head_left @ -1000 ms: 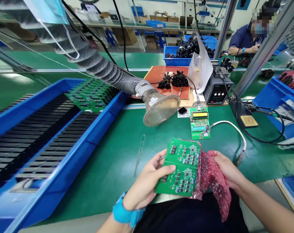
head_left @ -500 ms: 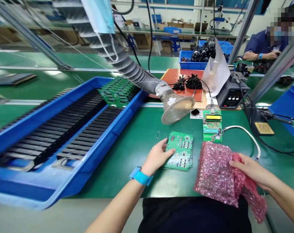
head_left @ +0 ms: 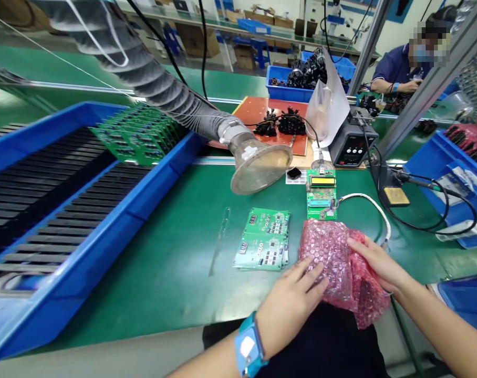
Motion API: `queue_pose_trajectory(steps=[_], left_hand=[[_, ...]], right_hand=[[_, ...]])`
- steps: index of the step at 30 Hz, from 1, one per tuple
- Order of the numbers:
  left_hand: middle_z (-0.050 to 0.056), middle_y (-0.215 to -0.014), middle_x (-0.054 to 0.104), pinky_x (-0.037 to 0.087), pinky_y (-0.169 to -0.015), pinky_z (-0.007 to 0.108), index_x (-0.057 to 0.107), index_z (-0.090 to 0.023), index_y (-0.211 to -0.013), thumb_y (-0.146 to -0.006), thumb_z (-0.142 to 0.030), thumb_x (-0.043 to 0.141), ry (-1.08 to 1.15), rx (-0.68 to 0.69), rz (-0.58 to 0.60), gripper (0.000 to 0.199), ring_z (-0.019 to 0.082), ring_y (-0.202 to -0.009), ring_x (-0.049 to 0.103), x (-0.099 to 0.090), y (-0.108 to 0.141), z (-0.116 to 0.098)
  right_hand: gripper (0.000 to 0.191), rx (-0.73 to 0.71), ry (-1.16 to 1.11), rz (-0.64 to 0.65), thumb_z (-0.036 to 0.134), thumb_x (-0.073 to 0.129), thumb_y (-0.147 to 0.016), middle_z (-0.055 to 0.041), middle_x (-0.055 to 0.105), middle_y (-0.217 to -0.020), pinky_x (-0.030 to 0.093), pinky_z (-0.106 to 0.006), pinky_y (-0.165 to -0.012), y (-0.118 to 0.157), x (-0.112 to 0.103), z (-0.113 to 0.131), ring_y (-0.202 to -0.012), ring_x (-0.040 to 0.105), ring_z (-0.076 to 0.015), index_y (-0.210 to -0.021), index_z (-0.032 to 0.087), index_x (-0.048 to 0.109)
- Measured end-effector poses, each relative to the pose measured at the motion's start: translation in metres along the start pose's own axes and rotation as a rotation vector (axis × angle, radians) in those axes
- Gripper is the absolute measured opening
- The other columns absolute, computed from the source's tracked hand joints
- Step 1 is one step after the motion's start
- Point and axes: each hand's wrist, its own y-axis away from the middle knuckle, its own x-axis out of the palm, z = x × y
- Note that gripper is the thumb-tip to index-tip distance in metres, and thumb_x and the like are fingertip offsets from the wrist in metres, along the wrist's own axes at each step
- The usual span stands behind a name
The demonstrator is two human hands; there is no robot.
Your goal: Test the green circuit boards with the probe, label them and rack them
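Layout of the workbench (head_left: 171, 278): at left, a long tray (head_left: 100, 249) with a row of boards (head_left: 138, 134) in its far end; centrally, a board stack (head_left: 262, 239); to its right, bubble wrap (head_left: 327, 252); behind the wrap, a display board (head_left: 321, 197); farther behind, right, a control box (head_left: 352, 144).

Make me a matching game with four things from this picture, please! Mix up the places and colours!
Things
1. Bubble wrap
2. Big tray
3. Little screen
4. Wrist strap

Places and colours
A. Blue, with green circuit boards standing in a row inside
B. Around the left wrist
C. Pink, touched by the left hand and the right hand
D. Yellow, on a green board lying on the table

Right pairs: 1-C, 2-A, 3-D, 4-B
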Motion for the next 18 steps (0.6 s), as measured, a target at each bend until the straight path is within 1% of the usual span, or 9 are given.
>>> queue_pose_trajectory(steps=[3, 5, 7, 9, 11, 14, 16, 17, 18], left_hand=[[0.007, -0.108, 0.073, 0.043, -0.103, 0.045, 0.073, -0.025, -0.097, -0.086, -0.026, 0.057, 0.249, -0.172, -0.173, 0.02, 0.03, -0.113, 0.061, 0.001, 0.0, 0.001], [0.006, -0.092, 0.074, 0.05, -0.092, 0.04, 0.07, -0.024, -0.089, -0.086, -0.035, 0.057, 0.388, -0.364, -0.369, 0.017, 0.026, -0.094, 0.067, 0.001, -0.002, 0.003], [0.004, -0.086, 0.07, 0.053, -0.081, 0.034, 0.062, -0.022, -0.087, -0.085, -0.042, 0.056, 0.555, -0.526, -0.593, 0.021, 0.023, -0.085, 0.066, 0.003, -0.002, 0.005], [0.001, -0.088, 0.067, 0.053, -0.078, 0.031, 0.054, -0.023, -0.091, -0.085, -0.046, 0.055, 0.739, -0.589, -0.79, 0.023, 0.021, -0.086, 0.065, 0.004, 0.001, 0.008], [-0.001, -0.086, 0.063, 0.053, -0.079, 0.03, 0.049, -0.025, -0.093, -0.085, -0.043, 0.057, 0.859, -0.6, -0.904, 0.022, 0.019, -0.086, 0.064, -0.001, 0.008, 0.009], [-0.004, -0.093, 0.061, 0.049, -0.091, 0.032, 0.047, -0.028, -0.094, -0.079, -0.034, 0.067, 0.79, -0.579, -1.05, 0.026, 0.018, -0.095, 0.063, -0.018, 0.02, 0.001], [-0.003, -0.115, 0.06, 0.043, -0.103, 0.035, 0.05, -0.03, -0.095, -0.077, -0.032, 0.07, 0.534, -0.491, -1.206, 0.028, 0.02, -0.111, 0.058, -0.028, 0.02, -0.013], [-0.002, -0.122, 0.058, 0.04, -0.106, 0.036, 0.053, -0.029, -0.095, -0.076, -0.034, 0.071, 0.411, -0.443, -1.199, 0.027, 0.022, -0.116, 0.055, -0.032, 0.015, -0.021], [0.001, -0.125, 0.059, 0.04, -0.107, 0.038, 0.057, -0.028, -0.095, -0.074, -0.036, 0.072, 0.345, -0.411, -1.085, 0.027, 0.025, -0.118, 0.054, -0.034, 0.007, -0.03]], right_hand=[[0.051, 0.026, -0.012, 0.097, 0.042, 0.079, -0.068, -0.0064, 0.072, -0.107, 0.05, -0.042, -0.091, 0.003, 0.003, -0.002, -0.103, 0.066, -0.0281, -0.112, 0.023, 0.06], [0.06, 0.015, 0.033, 0.138, 0.033, 0.084, -0.062, -0.0063, 0.071, -0.111, 0.048, -0.042, -0.096, 0.003, 0.006, -0.006, -0.106, 0.064, -0.0274, -0.114, 0.022, 0.058], [0.068, -0.019, 0.044, 0.093, 0.025, 0.086, -0.056, -0.0063, 0.069, -0.114, 0.047, -0.041, -0.096, 0.003, 0.008, -0.011, -0.107, 0.064, -0.0262, -0.117, 0.021, 0.055], [0.074, -0.031, -0.011, 0.026, 0.023, 0.086, -0.054, -0.0064, 0.069, -0.114, 0.05, -0.041, -0.093, 0.005, 0.01, -0.011, -0.104, 0.065, -0.0261, -0.119, 0.022, 0.051], [0.071, -0.024, -0.081, 0.008, 0.025, 0.084, -0.056, -0.007, 0.069, -0.114, 0.052, -0.042, -0.089, 0.011, 0.008, -0.006, -0.103, 0.066, -0.0275, -0.119, 0.023, 0.051], [0.066, -0.052, -0.139, -0.021, 0.029, 0.082, -0.059, -0.0071, 0.069, -0.115, 0.054, -0.043, -0.085, 0.026, 0.001, 0.008, -0.101, 0.067, -0.0299, -0.118, 0.025, 0.052], [0.068, -0.101, -0.157, -0.067, 0.03, 0.082, -0.059, -0.0069, 0.07, -0.115, 0.054, -0.044, -0.084, 0.036, -0.004, 0.017, -0.101, 0.067, -0.031, -0.12, 0.026, 0.052], [0.07, -0.131, -0.165, -0.083, 0.03, 0.082, -0.058, -0.0069, 0.07, -0.115, 0.054, -0.045, -0.084, 0.041, -0.006, 0.021, -0.102, 0.067, -0.0314, -0.121, 0.026, 0.052], [0.071, -0.162, -0.17, -0.089, 0.029, 0.082, -0.058, -0.007, 0.07, -0.115, 0.054, -0.046, -0.085, 0.045, -0.009, 0.023, -0.103, 0.067, -0.0316, -0.122, 0.027, 0.051]])
